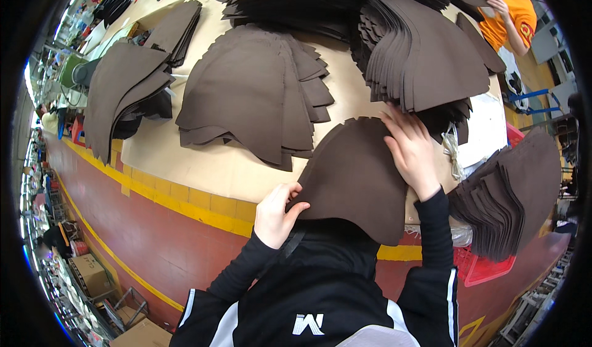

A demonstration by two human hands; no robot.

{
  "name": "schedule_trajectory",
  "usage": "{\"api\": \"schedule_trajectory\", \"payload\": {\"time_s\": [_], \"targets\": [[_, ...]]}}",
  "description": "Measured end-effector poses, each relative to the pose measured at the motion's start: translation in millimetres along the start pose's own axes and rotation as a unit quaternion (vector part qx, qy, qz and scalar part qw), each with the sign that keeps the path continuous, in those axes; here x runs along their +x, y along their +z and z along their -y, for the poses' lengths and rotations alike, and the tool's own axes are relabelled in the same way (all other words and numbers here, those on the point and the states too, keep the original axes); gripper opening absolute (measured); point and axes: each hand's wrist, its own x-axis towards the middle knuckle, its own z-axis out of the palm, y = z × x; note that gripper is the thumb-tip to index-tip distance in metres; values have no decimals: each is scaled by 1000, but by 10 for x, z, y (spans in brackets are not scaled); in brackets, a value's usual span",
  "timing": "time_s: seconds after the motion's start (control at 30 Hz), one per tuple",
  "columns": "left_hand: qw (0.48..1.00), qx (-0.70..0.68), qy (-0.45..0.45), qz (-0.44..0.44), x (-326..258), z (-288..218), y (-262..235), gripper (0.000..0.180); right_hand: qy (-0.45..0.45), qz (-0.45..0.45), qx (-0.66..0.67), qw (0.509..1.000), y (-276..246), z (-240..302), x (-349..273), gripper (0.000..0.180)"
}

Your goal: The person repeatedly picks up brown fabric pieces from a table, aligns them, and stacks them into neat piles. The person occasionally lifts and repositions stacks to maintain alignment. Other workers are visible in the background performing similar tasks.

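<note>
1. Broad tan table (160, 156) with a smooth top, bearing fanned stacks of thin, matte dark-brown sheets (240, 88) with curved edges.
2. Dome-shaped, matte dark-brown piece (354, 174), wavy along its lower edge, at the table's near edge between the hands; whether one layer or several, I cannot tell.
3. Red plastic crate (484, 270), with another fanned brown stack (530, 187) standing in it.
4. Right hand (410, 146): fingers extended, laid on the piece's upper-right edge.
5. Left hand (274, 214): fingers curled at its left edge; whether they pinch, I cannot tell.
6. White printed mark (308, 324) on the black garment (265, 304).
</note>
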Motion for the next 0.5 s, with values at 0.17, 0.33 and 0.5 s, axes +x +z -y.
{"api": "schedule_trajectory", "payload": {"time_s": [0.17, 0.33, 0.5], "targets": [[997, -4, 71, -31, 108, 63, -122, 29, 8, -43, 11, 999, -326, 7, -463, 47], [982, 2, 149, -118, 432, 190, -463, 31, -47, 11, 98, 994, -478, 396, -689, 61], [952, 20, -31, -305, 845, 388, -1184, 26, -166, 161, 149, 961, -188, 1005, -581, 58]]}}
